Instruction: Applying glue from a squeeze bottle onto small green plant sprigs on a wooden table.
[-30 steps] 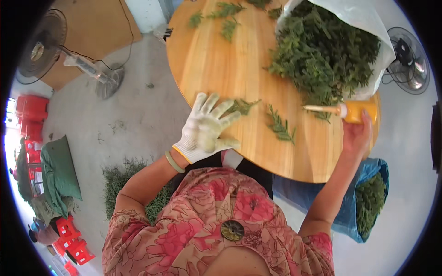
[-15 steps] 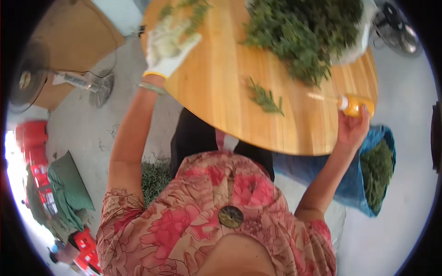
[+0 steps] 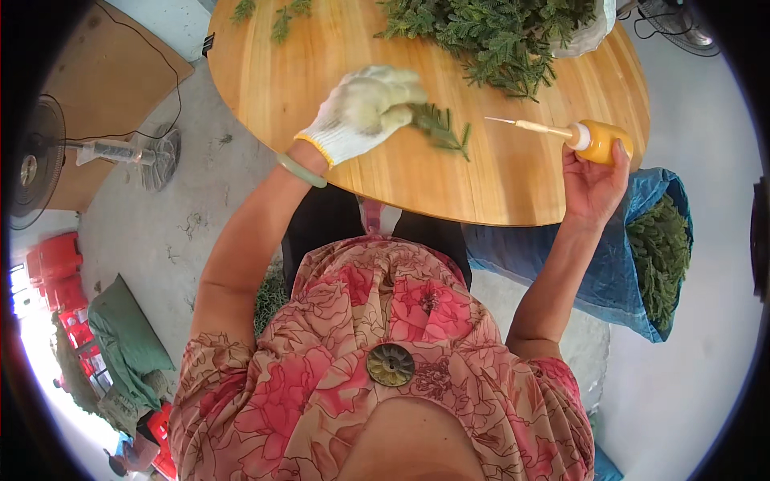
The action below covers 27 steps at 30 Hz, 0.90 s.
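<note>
My left hand (image 3: 365, 108), in a white knitted glove, is over the round wooden table (image 3: 337, 180). Its thumb and fingers close on the left end of a short green fir sprig (image 3: 443, 130); the exact grip is partly hidden and slightly blurred. Past the table's right front edge, my bare right hand (image 3: 595, 180) grips a yellow squeeze bottle (image 3: 603, 143). The bottle lies sideways in my fingers. Its long, pale, thin nozzle (image 3: 537, 127) points left above the table, toward the sprig but apart from it.
A heap of fir branches (image 3: 501, 44) lies at the table's far side beside a white plastic bag (image 3: 589, 32). Smaller sprigs (image 3: 281, 24) are at the far left. A blue sack (image 3: 597, 276) of greenery stands at right. Fans (image 3: 44, 160) stand on both sides.
My left hand has come from the table's far left to the sprig and closed on its end. My right hand still holds the yellow bottle. The whole view has shifted.
</note>
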Motion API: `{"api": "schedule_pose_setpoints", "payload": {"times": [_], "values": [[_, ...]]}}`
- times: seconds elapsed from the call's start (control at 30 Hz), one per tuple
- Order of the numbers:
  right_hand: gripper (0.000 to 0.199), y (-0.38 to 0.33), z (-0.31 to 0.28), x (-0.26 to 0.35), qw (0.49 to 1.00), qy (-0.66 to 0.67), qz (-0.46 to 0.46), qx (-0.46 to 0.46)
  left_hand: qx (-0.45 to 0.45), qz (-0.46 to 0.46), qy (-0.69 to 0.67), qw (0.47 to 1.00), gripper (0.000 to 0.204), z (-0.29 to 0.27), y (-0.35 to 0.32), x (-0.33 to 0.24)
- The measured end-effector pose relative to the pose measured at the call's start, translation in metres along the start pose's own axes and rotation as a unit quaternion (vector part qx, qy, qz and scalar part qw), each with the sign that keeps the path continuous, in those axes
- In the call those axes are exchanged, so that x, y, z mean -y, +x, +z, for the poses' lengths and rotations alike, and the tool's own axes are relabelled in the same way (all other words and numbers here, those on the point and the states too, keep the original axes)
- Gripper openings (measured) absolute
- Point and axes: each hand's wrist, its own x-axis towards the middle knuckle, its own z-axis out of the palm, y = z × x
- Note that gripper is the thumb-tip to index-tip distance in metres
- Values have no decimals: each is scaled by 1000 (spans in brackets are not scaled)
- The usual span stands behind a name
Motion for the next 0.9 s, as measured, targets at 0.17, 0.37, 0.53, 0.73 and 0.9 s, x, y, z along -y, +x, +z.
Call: {"api": "schedule_pose_setpoints", "payload": {"times": [0.17,0.37,0.53,0.73,0.9], "values": [[38,-17,1,-19,999,-17,5,-35,37,-16,6,999,29,6,-14,-3],[38,-12,-1,-30,999,-13,21,-47,-97,-125,-149,976,25,17,-18,-5],[38,-14,3,-30,998,-14,22,-58,-149,-76,-117,979,27,-2,5,-23],[39,-16,3,-29,998,-28,24,-42,57,-23,15,998,43,20,0,-14],[32,-20,7,-36,997,-66,6,-48,65,-42,42,996,48,21,-1,-12]]}}
